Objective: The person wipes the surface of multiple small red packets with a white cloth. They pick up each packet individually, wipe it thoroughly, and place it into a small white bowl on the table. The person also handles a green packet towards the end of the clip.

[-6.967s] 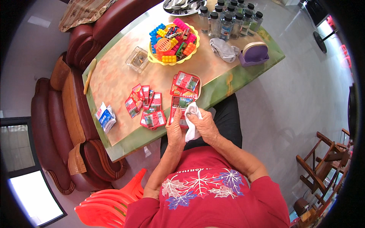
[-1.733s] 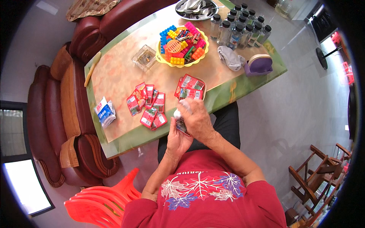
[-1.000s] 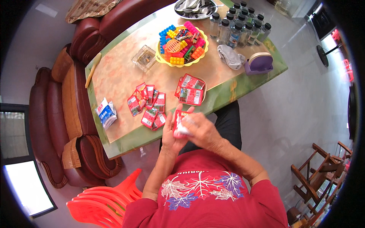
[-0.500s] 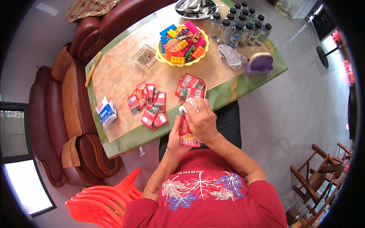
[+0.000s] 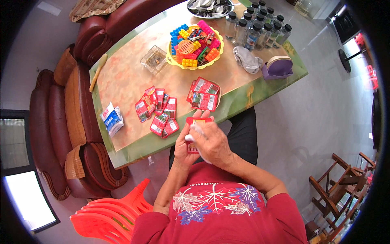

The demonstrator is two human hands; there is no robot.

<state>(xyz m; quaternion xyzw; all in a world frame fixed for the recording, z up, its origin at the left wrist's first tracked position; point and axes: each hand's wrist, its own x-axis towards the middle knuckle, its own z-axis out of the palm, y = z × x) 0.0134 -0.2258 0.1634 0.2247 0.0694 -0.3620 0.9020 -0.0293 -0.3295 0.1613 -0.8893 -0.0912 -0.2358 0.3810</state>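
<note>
My left hand [image 5: 183,153] holds a flat red packet [image 5: 193,149] from below, just off the table's near edge. Its fingertips show past the packet's far end. Closed over a wad of white tissue [image 5: 189,138], my right hand [image 5: 215,143] presses it against the packet's upper face and hides much of that face. Straight ahead, several red packets [image 5: 204,100] lie on a small pale dish [image 5: 219,94]. Another loose group of red packets [image 5: 159,123] is spread on the table to the left.
On the table [image 5: 122,87] stand a yellow basket [image 5: 174,64] of toy blocks, a glass ashtray [image 5: 147,65], black-capped bottles [image 5: 252,37], a grey cloth [image 5: 247,61], a purple holder [image 5: 278,73], a blue-white packet [image 5: 112,120] and a cutlery tray [image 5: 205,17]. Red plastic chairs [image 5: 109,215] are left.
My right hand has drawn the tissue nearer along the packet. The packet now lies flatter on my left hand, whose fingers have stretched out beneath it.
</note>
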